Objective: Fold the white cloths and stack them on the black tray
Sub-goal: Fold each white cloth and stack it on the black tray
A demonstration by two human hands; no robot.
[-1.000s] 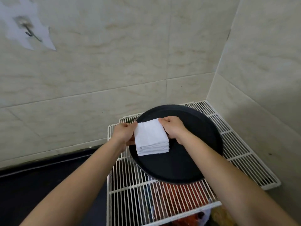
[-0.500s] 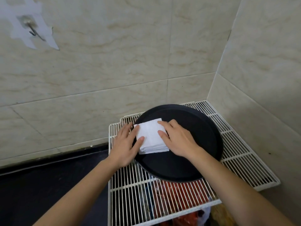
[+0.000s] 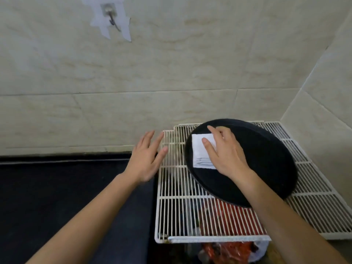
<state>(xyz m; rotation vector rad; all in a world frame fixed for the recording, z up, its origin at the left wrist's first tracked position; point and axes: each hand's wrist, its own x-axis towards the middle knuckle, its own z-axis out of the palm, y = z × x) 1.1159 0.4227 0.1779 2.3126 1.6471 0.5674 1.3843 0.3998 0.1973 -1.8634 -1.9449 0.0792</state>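
The pale tiled wall (image 3: 171,73) fills most of what I see, and at the right it meets a second wall to make a corner. Below it, at the left, there is a dark surface (image 3: 57,197). At the right, a white wire rack (image 3: 171,189) stands in the corner. The round black tray (image 3: 266,164) lies on the rack, toward the back. Under the rack I see a red bag (image 3: 228,250), but not clearly.

The person reaches in with 2 bare arms. I judge that the step in hand is settling the folded pile on the tray. The right hand (image 3: 226,155) lies flat on it, and its fingers (image 3: 215,132) are straight and a little apart, pinching nothing. The left hand (image 3: 146,159), a little blurred, hangs over the left edge of the rack. It is near the tray and apart from the cloths, and its fingers (image 3: 150,139) are spread, straight and hold nothing.

The next move, I think, calls for lifting the right hand straight up, so that the top layer does not slide. No unfolded cloth is in view, so I cannot tell if more work is left.

The stack of white cloths (image 3: 200,151) is small and square, with several layers that I cannot count. It lies on the left part of the tray, near the rim. The right palm covers its right half, and the thumb rests on its top.

High on the wall there is 1 small metal hook (image 3: 111,18).
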